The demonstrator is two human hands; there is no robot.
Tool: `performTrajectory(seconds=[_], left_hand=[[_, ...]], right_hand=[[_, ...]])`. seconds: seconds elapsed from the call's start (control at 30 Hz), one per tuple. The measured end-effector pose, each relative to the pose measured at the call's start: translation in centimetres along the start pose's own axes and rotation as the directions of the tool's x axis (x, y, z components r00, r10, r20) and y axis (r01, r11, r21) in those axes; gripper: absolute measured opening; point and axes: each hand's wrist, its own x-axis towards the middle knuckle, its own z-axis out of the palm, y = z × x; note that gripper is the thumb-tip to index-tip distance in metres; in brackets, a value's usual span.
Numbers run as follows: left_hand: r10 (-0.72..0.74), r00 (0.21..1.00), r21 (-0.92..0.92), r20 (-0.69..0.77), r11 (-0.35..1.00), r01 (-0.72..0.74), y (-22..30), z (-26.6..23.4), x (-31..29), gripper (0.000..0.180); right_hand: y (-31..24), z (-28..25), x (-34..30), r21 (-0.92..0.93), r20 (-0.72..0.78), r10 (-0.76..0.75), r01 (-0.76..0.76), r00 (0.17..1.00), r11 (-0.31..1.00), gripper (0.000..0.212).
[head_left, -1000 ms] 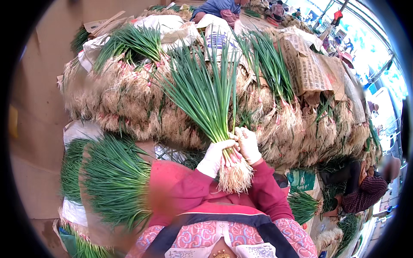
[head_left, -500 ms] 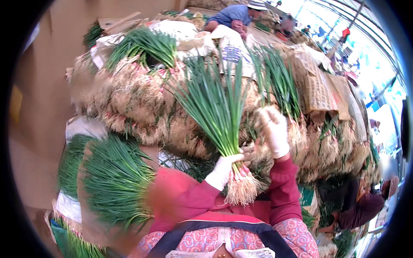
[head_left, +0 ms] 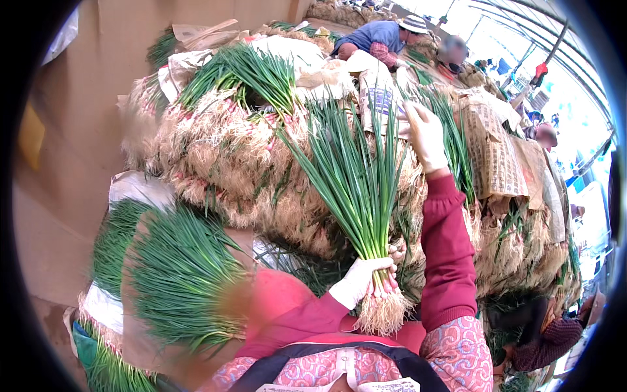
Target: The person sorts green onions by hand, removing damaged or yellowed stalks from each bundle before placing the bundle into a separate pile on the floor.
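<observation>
A bunch of spring onions point(head_left: 362, 202) stands upright before my chest, green leaves fanned upward and pale roots hanging below. My left hand point(head_left: 363, 277), in a white glove, is wrapped round it just above the pinkish bulbs. My right hand point(head_left: 426, 136), also gloved, is raised beside the leaf tips on the right with its fingers stretched out; nothing shows in them. Whether they touch any leaves is hard to make out. Close behind the right hand lie more spring onions point(head_left: 459, 140) on the pile.
A large heap of bundled spring onions point(head_left: 222, 157), roots outward, fills the space ahead. A spread of green leaves point(head_left: 183, 277) lies at my left on brown sheeting. Sacking point(head_left: 490, 150) covers the heap's right part. A co-worker point(head_left: 382, 39) in a striped hat bends over beyond it.
My right hand has moved up and away from me, from beside the bunch's middle to near its leaf tips. My left hand still grips the bunch. The whole view has shifted slightly.
</observation>
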Motion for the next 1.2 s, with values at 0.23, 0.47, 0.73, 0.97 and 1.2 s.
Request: performTrajectory(seconds=[0.23, 0.47, 0.73, 0.97, 1.2], left_hand=[[0.077, 0.997, 0.012, 0.018, 0.997, -0.077, 0.7, 0.1, -0.5, 0.032], [0.059, 0.998, 0.033, 0.013, 0.998, -0.06, 0.7, 1.0, -0.5, 0.033], [0.086, 0.996, 0.048, 0.01, 0.995, -0.087, 0.7, 0.6, 0.3, 0.024], [-0.039, 0.999, 0.188, 0.02, 0.982, 0.034, 1.8, 0.5, -0.2, 0.017], [0.103, 0.993, 0.156, -0.053, 0.983, -0.094, 0.2, 0.6, 0.8, 0.029]], right_hand=[[11.4, -6.6, -3.8, -0.684, -0.175, 0.132, -0.217, 0.976, 0.696, 0.038], [13.1, -6.9, -1.2, -0.765, -0.266, 0.133, -0.293, 0.955, 0.573, 0.032], [8.2, -6.9, -12.3, -0.266, -0.206, 0.005, -0.061, 0.979, 0.962, 0.014], [4.6, -5.1, -26.5, -0.255, 0.073, 0.149, -0.125, 0.986, 0.959, 0.015], [7.6, -5.4, -22.0, -0.033, 0.133, 0.233, -0.231, 0.963, 0.972, 0.022]])
